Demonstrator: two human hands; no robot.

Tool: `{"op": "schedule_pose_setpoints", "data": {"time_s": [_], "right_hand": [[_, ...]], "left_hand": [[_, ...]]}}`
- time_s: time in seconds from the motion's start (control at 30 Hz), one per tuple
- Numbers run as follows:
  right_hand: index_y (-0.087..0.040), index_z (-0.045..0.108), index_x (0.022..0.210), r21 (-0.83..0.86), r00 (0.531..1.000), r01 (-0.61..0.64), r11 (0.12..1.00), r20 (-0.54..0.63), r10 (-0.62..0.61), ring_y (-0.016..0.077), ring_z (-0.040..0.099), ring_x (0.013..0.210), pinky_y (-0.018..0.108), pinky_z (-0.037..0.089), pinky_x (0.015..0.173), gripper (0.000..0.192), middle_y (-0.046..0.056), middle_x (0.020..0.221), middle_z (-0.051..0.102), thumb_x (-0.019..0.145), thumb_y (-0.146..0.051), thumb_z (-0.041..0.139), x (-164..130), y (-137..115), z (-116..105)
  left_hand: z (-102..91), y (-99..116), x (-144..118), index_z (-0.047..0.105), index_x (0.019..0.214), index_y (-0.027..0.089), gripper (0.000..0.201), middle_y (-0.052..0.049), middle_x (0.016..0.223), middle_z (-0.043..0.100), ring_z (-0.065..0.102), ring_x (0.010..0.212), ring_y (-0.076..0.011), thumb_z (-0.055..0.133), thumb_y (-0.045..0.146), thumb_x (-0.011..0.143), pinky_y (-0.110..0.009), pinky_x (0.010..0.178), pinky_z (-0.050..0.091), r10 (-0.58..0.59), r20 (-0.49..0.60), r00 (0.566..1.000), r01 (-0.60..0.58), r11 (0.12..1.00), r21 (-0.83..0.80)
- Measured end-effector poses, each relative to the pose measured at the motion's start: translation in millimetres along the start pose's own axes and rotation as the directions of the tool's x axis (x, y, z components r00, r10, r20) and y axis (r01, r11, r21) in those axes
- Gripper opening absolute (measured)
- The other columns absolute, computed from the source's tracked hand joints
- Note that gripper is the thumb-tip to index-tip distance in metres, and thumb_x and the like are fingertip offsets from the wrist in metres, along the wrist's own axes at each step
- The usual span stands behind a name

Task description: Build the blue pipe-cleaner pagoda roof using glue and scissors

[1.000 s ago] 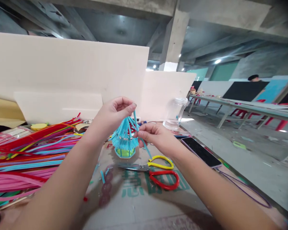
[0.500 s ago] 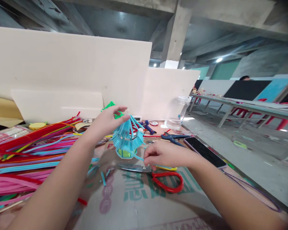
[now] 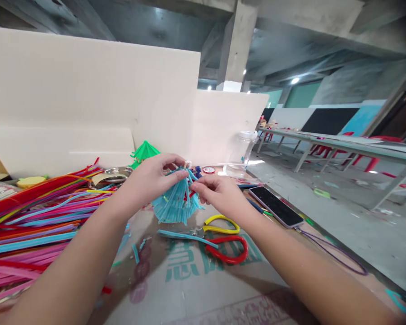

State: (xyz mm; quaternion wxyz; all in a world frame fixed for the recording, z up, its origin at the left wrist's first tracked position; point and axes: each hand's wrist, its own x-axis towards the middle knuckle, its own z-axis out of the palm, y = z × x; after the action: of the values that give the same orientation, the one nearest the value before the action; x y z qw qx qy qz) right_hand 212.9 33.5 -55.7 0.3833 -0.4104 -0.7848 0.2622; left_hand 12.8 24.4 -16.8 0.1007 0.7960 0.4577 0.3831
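Blue and fringed, the tower is gripped near its top by the left hand; the right hand pinches its side, best done lightly.

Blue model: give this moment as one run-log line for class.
left hand: gripping blue model near top | right hand: pinching at its right side | scissors: on cardboard, blue strip across them

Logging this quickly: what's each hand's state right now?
Left hand: holding the blue fringed piece near its top.
Right hand: closed at its side; contents unclear.
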Motion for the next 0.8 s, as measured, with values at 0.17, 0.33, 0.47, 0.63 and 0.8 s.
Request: {"op": "schedule_pose_setpoints", "data": {"time_s": [0.17,0.33,0.47,0.63,0.8], "right_hand": [[-0.018,0.064,0.074,0.202,0.987,-0.156,0.967,0.081,0.142,0.0107,0.051,0.045,0.023,0.042,0.046,0.022,-0.003,0.051,0.057,0.084,-0.038,0.059,-3,-4,11],[-0.019,0.059,0.081,0.244,0.997,-0.01,0.97,-0.071,0.028,0.0105,0.049,0.047,0.023,0.039,0.048,0.02,-0.005,0.052,0.053,0.084,-0.038,0.057,-2,-2,10],[-0.02,0.05,0.067,-0.025,0.98,0.048,0.999,-0.191,-0.052,0.0109,0.046,0.054,0.025,0.035,0.055,0.033,-0.004,0.055,0.05,0.091,-0.043,0.045,12,19,-18],[-0.019,0.048,0.054,-0.415,0.974,-0.217,0.883,-0.036,0.222,0.0114,0.043,0.052,0.026,0.027,0.052,0.044,-0.004,0.049,0.044,0.086,-0.049,0.051,26,80,-48],[-0.016,0.063,0.074,-0.452,0.95,-0.313,0.835,-0.145,0.278,0.0147,0.056,0.067,0.025,0.035,0.058,0.014,0.002,0.07,0.065,0.08,-0.028,0.06,31,130,-46]], "left_hand": [[-1.3,6,-4,0.069,0.099,0.021,0.027,-0.002,0.1,0.071,0.064,0.094,-0.02,0.064,0.042,0.082,-0.029,0.081,0.047,0.027,0.03,0.999,-0.028,0.999,0.025],[-3.5,1,-2,0.068,0.096,0.021,0.026,-0.003,0.097,0.071,0.064,0.093,-0.021,0.061,0.043,0.083,-0.029,0.078,0.047,0.032,0.019,0.999,-0.032,0.999,0.027],[-6.4,-14,2,0.068,0.097,0.021,0.032,-0.003,0.098,0.071,0.064,0.09,-0.0212,0.059,0.048,0.084,-0.029,0.076,0.046,-0.001,-0.014,1.0,0.001,1.0,0.001],[-8.5,-33,8,0.067,0.091,0.019,0.035,-0.004,0.09,0.071,0.063,0.08,-0.0202,0.056,0.052,0.084,-0.029,0.07,0.046,-0.05,-0.044,0.998,0.051,0.999,0.006],[-8.8,-45,12,0.067,0.094,0.02,0.036,-0.004,0.088,0.07,0.062,0.079,-0.0208,0.055,0.052,0.084,-0.028,0.064,0.045,-0.096,-0.048,0.994,0.096,0.995,-0.002]]}}
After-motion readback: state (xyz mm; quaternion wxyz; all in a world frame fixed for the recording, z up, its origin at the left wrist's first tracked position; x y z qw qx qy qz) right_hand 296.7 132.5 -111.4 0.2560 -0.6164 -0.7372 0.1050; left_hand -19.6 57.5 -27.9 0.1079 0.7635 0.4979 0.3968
